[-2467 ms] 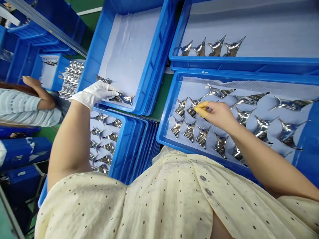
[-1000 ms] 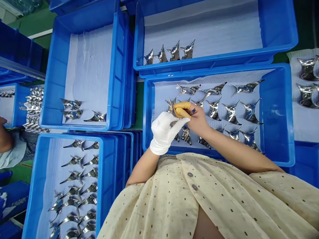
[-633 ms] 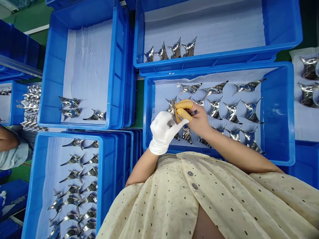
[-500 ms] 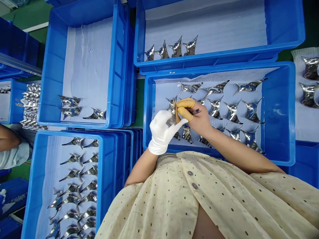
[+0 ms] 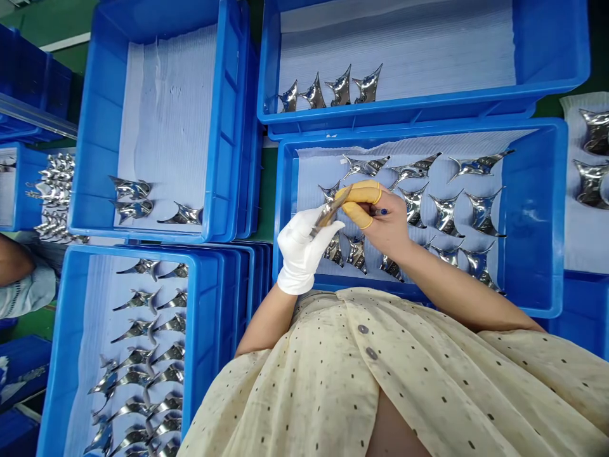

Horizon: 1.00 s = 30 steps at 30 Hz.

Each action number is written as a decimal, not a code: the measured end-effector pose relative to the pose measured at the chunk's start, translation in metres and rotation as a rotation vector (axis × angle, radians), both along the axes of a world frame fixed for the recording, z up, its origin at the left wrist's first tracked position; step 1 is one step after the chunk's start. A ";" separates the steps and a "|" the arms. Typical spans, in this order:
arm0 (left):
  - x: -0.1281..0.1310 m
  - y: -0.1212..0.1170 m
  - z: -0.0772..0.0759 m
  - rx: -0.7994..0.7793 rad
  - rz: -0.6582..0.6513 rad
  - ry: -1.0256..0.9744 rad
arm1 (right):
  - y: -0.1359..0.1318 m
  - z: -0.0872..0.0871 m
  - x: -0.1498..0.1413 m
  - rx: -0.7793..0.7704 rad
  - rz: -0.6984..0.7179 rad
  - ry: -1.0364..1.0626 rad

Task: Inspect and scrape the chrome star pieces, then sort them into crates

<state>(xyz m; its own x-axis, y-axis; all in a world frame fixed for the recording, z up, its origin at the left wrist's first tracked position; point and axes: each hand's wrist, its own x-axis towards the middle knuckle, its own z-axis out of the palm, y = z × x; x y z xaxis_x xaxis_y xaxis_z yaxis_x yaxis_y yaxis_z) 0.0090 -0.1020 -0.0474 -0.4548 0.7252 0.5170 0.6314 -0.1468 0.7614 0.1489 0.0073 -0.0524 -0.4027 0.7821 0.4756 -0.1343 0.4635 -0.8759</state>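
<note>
My left hand (image 5: 299,247), in a white glove, is closed around a shiny, curved metal part (image 5: 332,211) with a pointed tip. My right hand (image 5: 380,216) has yellow covers on several fingertips and meets the upper end of that part. Tucked in the right hand is a slim pen-like tool with a blue end (image 5: 381,212); its tip is hidden behind the fingers. Both hands are held above a blue bin (image 5: 533,222), where rows of similar metal parts (image 5: 446,214) lie on a white liner.
Behind it, another blue bin (image 5: 409,115) holds several parts along its near wall. To the left are a lined bin (image 5: 99,127) with 3 parts and a fuller bin (image 5: 57,355). At far left, another person's arm (image 5: 19,260) shows beside piled metal pieces (image 5: 57,187).
The metal part has tilted, so its pointed end now leans up and right. My left hand has shifted slightly left, and my right hand slightly right.
</note>
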 end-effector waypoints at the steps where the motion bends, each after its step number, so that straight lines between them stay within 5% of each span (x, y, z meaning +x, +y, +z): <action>1: 0.000 0.000 0.001 0.009 -0.004 -0.082 | 0.000 0.000 0.001 0.008 0.004 0.010; 9: -0.008 0.005 0.013 -0.136 -0.051 -0.815 | -0.011 0.017 0.006 -0.022 0.200 -0.055; 20: -0.008 0.006 0.011 -0.216 -0.157 -0.874 | -0.013 0.038 -0.005 -0.045 0.231 -0.070; 25: -0.007 0.004 0.008 -0.194 -0.221 -0.929 | -0.006 0.037 -0.012 -0.371 0.023 0.077; 30: -0.003 -0.003 0.014 -0.108 -0.209 -0.866 | 0.013 0.020 -0.013 -0.731 0.125 0.181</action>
<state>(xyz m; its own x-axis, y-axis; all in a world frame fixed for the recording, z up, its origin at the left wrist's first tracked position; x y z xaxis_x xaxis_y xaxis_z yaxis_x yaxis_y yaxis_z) 0.0063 -0.1046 -0.0337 -0.5066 0.8619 -0.0221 -0.2024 -0.0940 0.9748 0.1359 0.0199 -0.0328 -0.4740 0.8770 -0.0786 -0.3181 -0.2538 -0.9134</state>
